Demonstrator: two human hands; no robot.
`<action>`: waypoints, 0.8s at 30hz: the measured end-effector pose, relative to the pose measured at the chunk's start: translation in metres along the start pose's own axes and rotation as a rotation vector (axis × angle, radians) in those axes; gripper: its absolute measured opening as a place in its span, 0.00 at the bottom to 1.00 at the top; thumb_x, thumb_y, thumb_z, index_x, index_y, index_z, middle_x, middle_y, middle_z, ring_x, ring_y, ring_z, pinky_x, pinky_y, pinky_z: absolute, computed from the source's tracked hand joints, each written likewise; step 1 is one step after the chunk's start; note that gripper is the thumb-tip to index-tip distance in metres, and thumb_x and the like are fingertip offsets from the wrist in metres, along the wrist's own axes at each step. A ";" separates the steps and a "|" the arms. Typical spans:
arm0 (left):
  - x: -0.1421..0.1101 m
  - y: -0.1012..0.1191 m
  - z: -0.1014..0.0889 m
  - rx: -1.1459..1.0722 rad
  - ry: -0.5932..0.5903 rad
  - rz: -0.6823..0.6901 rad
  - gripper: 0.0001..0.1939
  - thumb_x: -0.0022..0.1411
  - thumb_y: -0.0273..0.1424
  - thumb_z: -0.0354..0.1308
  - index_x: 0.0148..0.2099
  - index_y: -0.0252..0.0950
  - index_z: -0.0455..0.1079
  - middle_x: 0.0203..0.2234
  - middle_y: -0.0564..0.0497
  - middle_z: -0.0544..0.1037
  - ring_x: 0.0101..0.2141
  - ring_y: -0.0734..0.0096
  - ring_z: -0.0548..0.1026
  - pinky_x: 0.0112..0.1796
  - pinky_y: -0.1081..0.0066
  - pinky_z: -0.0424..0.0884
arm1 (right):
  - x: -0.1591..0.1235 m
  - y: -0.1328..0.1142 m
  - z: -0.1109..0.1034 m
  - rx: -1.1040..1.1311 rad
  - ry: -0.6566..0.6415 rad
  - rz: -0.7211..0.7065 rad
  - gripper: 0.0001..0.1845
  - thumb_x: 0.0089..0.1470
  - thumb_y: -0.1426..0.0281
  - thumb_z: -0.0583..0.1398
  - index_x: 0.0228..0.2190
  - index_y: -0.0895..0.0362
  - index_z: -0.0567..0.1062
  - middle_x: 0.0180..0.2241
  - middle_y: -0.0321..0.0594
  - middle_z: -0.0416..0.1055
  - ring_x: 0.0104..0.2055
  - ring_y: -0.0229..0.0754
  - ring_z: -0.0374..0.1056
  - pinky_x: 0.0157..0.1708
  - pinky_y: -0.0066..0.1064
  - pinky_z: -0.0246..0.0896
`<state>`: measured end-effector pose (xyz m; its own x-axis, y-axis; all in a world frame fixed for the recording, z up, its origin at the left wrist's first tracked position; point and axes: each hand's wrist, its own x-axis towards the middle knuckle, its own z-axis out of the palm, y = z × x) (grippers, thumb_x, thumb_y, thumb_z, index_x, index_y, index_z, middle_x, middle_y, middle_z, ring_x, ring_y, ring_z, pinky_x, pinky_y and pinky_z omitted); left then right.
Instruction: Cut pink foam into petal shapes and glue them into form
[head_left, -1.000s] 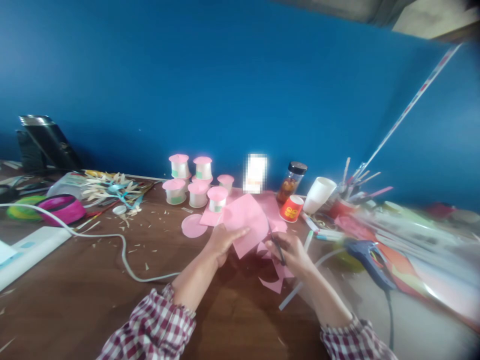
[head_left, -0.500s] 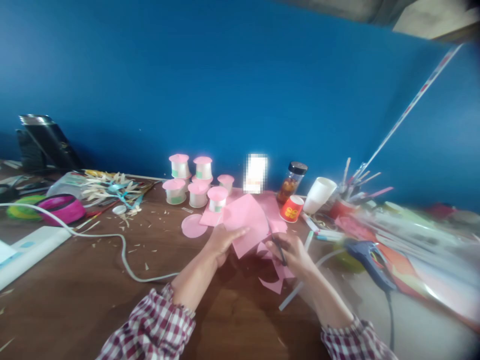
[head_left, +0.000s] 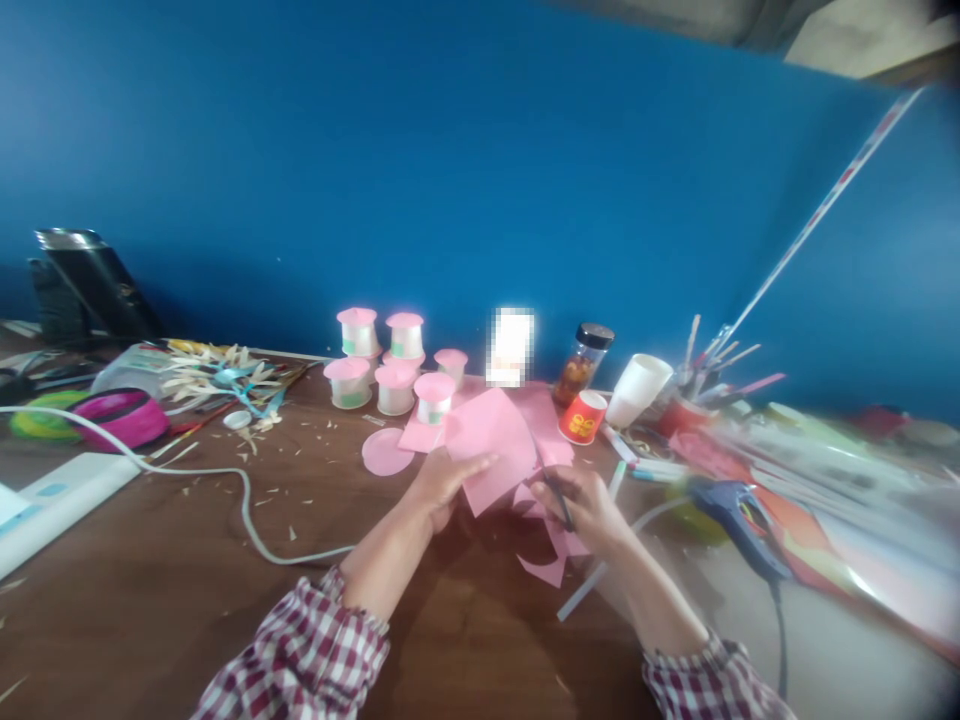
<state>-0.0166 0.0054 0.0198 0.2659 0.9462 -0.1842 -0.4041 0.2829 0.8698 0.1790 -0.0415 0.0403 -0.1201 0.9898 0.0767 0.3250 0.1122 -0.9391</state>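
My left hand (head_left: pixel 442 485) pinches a sheet of pink paper (head_left: pixel 491 445) by its lower left side, thumb on top. The sheet's right edge is curved. My right hand (head_left: pixel 589 505) is closed around dark-handled scissors (head_left: pixel 559 498), whose blades lie along that curved edge. Below the scissors are pink paper scraps (head_left: pixel 546 570) on the brown table. A cut pink paper circle (head_left: pixel 388 451) lies flat to the left of the sheet. Behind it stand several small white cups (head_left: pixel 351 385) topped with pink paper discs, some of them stacked.
A red paper cup (head_left: pixel 583 417), a jar with a black lid (head_left: pixel 585 365) and white cups (head_left: pixel 639 390) stand at the back right. A glue gun (head_left: pixel 742 525) and a glue stick (head_left: pixel 581 590) lie on the right. A white cable (head_left: pixel 251 510) crosses the left side.
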 end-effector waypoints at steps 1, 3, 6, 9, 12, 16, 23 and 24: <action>0.000 0.000 0.000 0.001 -0.003 0.003 0.25 0.43 0.32 0.71 0.43 0.26 0.73 0.39 0.35 0.79 0.39 0.49 0.78 0.41 0.56 0.74 | 0.000 -0.001 0.000 -0.008 0.002 -0.001 0.20 0.46 0.54 0.64 0.28 0.61 0.74 0.13 0.30 0.60 0.14 0.33 0.57 0.14 0.25 0.53; 0.001 -0.001 0.000 0.001 -0.008 0.003 0.25 0.43 0.32 0.71 0.44 0.26 0.73 0.40 0.34 0.79 0.39 0.49 0.77 0.42 0.56 0.74 | 0.000 -0.002 0.000 -0.018 0.005 -0.005 0.20 0.46 0.54 0.63 0.28 0.61 0.74 0.13 0.30 0.60 0.14 0.34 0.58 0.14 0.25 0.53; 0.001 0.000 0.000 0.015 0.009 -0.012 0.25 0.43 0.32 0.71 0.43 0.25 0.73 0.40 0.34 0.79 0.39 0.48 0.77 0.41 0.54 0.74 | 0.000 -0.003 0.000 -0.014 0.000 -0.008 0.20 0.47 0.54 0.63 0.26 0.60 0.74 0.13 0.30 0.60 0.14 0.34 0.58 0.14 0.25 0.54; 0.000 0.001 0.001 0.007 0.013 -0.017 0.26 0.42 0.32 0.72 0.44 0.25 0.73 0.40 0.33 0.79 0.39 0.47 0.77 0.41 0.54 0.74 | -0.001 -0.002 0.000 -0.015 -0.009 -0.023 0.20 0.47 0.55 0.63 0.26 0.61 0.73 0.13 0.30 0.60 0.14 0.34 0.58 0.13 0.25 0.54; 0.001 0.000 0.000 -0.001 0.002 -0.002 0.26 0.43 0.32 0.71 0.44 0.25 0.73 0.40 0.34 0.78 0.40 0.48 0.77 0.42 0.54 0.74 | 0.000 0.000 0.000 -0.023 -0.015 -0.022 0.19 0.48 0.55 0.63 0.28 0.61 0.74 0.13 0.30 0.61 0.14 0.34 0.59 0.14 0.25 0.55; 0.002 -0.002 -0.004 0.055 -0.022 0.027 0.25 0.43 0.33 0.71 0.44 0.26 0.73 0.40 0.34 0.79 0.41 0.47 0.77 0.43 0.54 0.73 | 0.001 0.003 -0.001 -0.029 -0.025 -0.009 0.18 0.48 0.56 0.63 0.29 0.61 0.74 0.14 0.31 0.63 0.15 0.34 0.60 0.15 0.25 0.57; -0.001 0.001 -0.002 0.063 -0.038 0.024 0.25 0.42 0.33 0.72 0.42 0.26 0.75 0.39 0.35 0.79 0.40 0.49 0.78 0.42 0.56 0.73 | 0.001 0.005 -0.003 -0.036 -0.038 -0.042 0.17 0.49 0.57 0.63 0.25 0.59 0.71 0.15 0.31 0.64 0.16 0.34 0.61 0.16 0.24 0.57; -0.002 0.002 -0.001 0.057 -0.037 0.019 0.25 0.42 0.33 0.72 0.42 0.26 0.75 0.38 0.35 0.79 0.39 0.49 0.78 0.42 0.56 0.73 | 0.001 0.004 -0.003 -0.032 -0.040 -0.044 0.17 0.49 0.57 0.63 0.25 0.59 0.71 0.15 0.31 0.64 0.16 0.34 0.61 0.16 0.24 0.57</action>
<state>-0.0190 0.0046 0.0214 0.2914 0.9446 -0.1510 -0.3593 0.2544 0.8979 0.1827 -0.0401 0.0371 -0.1724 0.9795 0.1040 0.3480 0.1593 -0.9238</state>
